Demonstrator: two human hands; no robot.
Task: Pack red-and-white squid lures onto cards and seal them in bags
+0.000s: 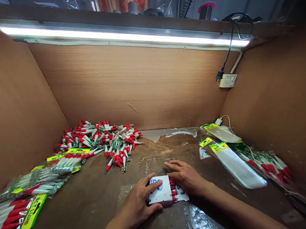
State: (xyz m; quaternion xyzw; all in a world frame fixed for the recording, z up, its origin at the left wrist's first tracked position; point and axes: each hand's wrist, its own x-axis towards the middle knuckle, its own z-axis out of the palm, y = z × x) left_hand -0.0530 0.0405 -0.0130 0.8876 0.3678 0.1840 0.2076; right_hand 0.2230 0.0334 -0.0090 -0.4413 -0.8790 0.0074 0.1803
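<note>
A small white box-like holder (160,194) with blue marker writing lies on the table in front of me. Several red lure tips (173,192) stick out of its right side, over a white piece (184,195) that also carries blue marks. My left hand (141,198) grips the holder from the left, index finger across the top and thumb along the near edge. At the far right corner rests my right hand (184,176), its fingers stretched out and lying beside the red tips. Its thumb is hidden.
A heap of loose red-and-white lures (99,136) lies at the back left. Filled lure packs (65,161) line the left side. Flat clear bags (239,164) with yellow headers and more lures (270,166) lie on the right. A plug (219,75) hangs near the wall socket (228,80).
</note>
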